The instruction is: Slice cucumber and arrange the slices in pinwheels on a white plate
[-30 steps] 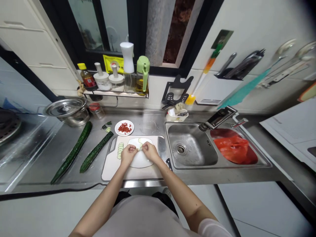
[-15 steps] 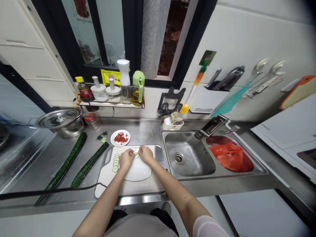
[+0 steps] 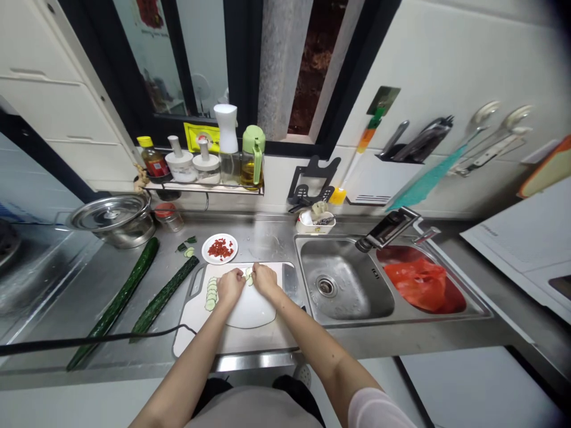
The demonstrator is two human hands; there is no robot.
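Over a white plate (image 3: 250, 312) my left hand (image 3: 231, 286) and my right hand (image 3: 264, 278) meet at the far rim, fingers pinched around a few thin cucumber slices (image 3: 248, 277). My fingers partly cover these slices. The plate lies on a pale cutting board (image 3: 196, 324) with a grey edge. Left of the plate, a row of overlapping cucumber slices (image 3: 211, 294) rests on the board. Beyond the board stands a small white dish (image 3: 206, 252) with chopped red bits (image 3: 220, 248).
Two long cucumbers, a cut one (image 3: 165, 295) and another (image 3: 116, 303), lie left of the board. Cucumber scraps (image 3: 189, 252) sit behind them. A black cable (image 3: 111, 339) crosses at left. To the right are a steel sink (image 3: 348, 297) and a red plastic bag (image 3: 417, 282).
The whole view has shifted slightly, with the scene moving a little to the right. Both hands stay at the plate's far rim with the cucumber slices.
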